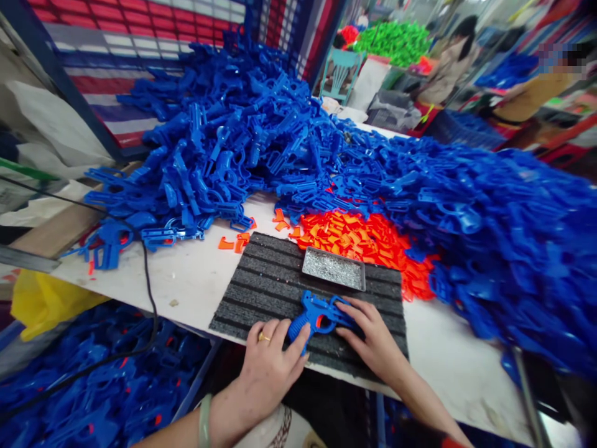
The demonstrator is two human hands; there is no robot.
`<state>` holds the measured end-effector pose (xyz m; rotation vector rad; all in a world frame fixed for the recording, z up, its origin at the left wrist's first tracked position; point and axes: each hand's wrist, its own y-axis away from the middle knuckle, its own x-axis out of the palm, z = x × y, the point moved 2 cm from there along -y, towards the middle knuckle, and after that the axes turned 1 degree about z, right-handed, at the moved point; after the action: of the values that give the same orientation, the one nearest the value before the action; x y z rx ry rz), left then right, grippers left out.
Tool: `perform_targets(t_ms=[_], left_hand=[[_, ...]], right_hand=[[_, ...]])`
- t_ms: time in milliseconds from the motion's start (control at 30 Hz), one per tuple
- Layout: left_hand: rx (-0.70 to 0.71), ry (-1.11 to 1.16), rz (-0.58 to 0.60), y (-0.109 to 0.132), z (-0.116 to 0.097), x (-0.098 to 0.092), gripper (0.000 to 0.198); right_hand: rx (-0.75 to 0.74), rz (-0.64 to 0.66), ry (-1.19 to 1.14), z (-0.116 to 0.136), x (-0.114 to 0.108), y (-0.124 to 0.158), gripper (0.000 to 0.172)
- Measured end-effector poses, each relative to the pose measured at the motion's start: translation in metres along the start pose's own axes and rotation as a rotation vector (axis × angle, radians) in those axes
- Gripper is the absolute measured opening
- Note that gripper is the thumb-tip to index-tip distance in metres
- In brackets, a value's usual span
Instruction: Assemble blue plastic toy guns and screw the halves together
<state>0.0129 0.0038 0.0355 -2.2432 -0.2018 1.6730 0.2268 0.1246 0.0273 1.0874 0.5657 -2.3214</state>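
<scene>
A blue plastic toy gun (311, 314) lies on a dark ribbed mat (261, 274), with an orange trigger showing in its guard. My left hand (275, 351), wearing a ring, is closed around the grip end. At the barrel end, my right hand (370, 333) has its fingers and thumb around the blue plastic. Just beyond the gun, on the mat, sits a shallow metal tray (333, 269) of tiny silvery parts. Behind that tray is a heap of orange triggers (354, 236).
Blue toy gun parts (261, 124) are piled high at the back, and more (489, 218) spread along the right. A black cable (148, 274) hangs over the table's left edge. Below left, a bin holds blue guns (116, 367). A person (450, 59) sits in the background.
</scene>
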Motion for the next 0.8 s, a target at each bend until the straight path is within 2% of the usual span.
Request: perform_targets(t_ms=[100,167,367,533,600,667,700,767,800], left_hand=[[0.024,-0.031,0.01,-0.002,0.0,-0.002,0.035],[0.03,-0.032,0.011,-0.004,0.001,-0.003,0.034],[0.05,0.058,0.039,-0.006,0.003,-0.003,0.036],[0.008,0.14,-0.018,-0.006,0.013,-0.004,0.033],[0.008,0.19,-0.068,-0.023,0.02,-0.009,0.035],[0.001,0.188,-0.063,-0.058,0.026,-0.014,0.032],[0.017,0.153,0.021,-0.08,0.027,-0.014,0.029],[0.053,0.005,0.284,-0.125,0.026,-0.01,0.026],[0.059,-0.019,0.328,-0.146,0.024,-0.008,0.024]], right_hand=[[0.197,-0.091,-0.106,-0.003,0.0,-0.001,0.038],[0.277,-0.136,-0.104,-0.007,0.003,-0.002,0.034],[0.241,-0.14,-0.032,-0.008,0.011,-0.006,0.031],[0.247,-0.151,-0.018,0.0,-0.004,-0.009,0.031],[0.241,-0.226,0.055,0.001,-0.018,-0.019,0.032],[0.182,-0.267,0.183,0.003,-0.033,-0.038,0.027],[0.126,-0.233,0.258,0.005,-0.038,-0.049,0.024],[0.092,-0.073,0.403,0.006,-0.043,-0.074,0.021],[0.112,0.02,0.459,0.006,-0.043,-0.084,0.02]])
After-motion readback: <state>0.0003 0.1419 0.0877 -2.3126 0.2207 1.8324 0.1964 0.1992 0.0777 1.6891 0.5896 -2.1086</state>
